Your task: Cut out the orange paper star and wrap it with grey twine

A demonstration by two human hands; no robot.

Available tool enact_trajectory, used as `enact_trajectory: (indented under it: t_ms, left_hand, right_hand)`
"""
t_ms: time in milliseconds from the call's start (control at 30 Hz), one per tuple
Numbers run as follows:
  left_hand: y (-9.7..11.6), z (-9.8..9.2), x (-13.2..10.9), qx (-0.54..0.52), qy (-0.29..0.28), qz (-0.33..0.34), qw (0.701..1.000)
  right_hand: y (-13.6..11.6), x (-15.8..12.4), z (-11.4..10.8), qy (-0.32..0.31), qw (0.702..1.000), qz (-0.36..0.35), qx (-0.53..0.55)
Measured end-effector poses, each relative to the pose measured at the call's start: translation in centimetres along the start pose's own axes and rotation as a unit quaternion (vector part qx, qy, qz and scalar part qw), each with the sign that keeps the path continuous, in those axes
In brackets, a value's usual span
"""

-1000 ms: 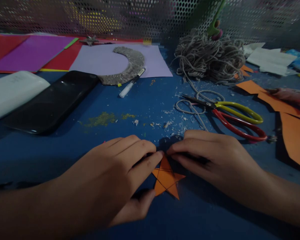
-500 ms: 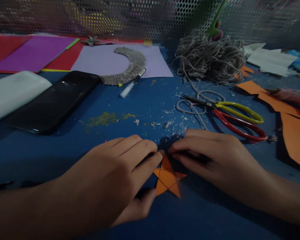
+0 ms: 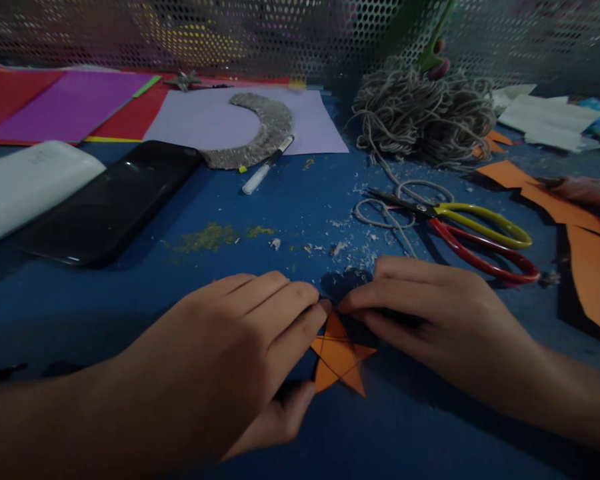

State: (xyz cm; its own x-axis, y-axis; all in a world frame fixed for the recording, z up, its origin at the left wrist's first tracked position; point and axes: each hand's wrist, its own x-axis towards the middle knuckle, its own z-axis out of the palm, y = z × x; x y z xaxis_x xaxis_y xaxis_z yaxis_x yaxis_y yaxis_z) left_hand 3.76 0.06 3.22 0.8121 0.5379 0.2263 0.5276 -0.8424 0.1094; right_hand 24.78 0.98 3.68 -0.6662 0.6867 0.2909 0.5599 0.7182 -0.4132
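Note:
A small orange paper star with dark pen lines lies on the blue table near the front edge. My left hand covers the star's left side, fingers pressed together on it and thumb tucked under its lower point. My right hand lies on the right, fingers closed and pinching at the star's top point, where both hands' fingertips meet.
Red-and-yellow scissors and grey string lie behind my right hand. A black phone, a white case, a white pen, a grey crescent, coloured sheets and orange scraps surround. A mesh wall stands behind.
Nearly nothing: both hands stay on the star, which has shifted a little to the right in the picture along with the rest of the scene.

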Motion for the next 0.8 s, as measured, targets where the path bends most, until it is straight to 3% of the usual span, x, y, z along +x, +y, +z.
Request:
enact_trajectory:
  t_ms: [800]
  left_hand:
    - [0.09, -0.05, 0.03, 0.017, -0.004, 0.005, 1.000]
  right_hand:
    - [0.05, -0.03, 0.11, 0.003, 0.998, -0.040, -0.038]
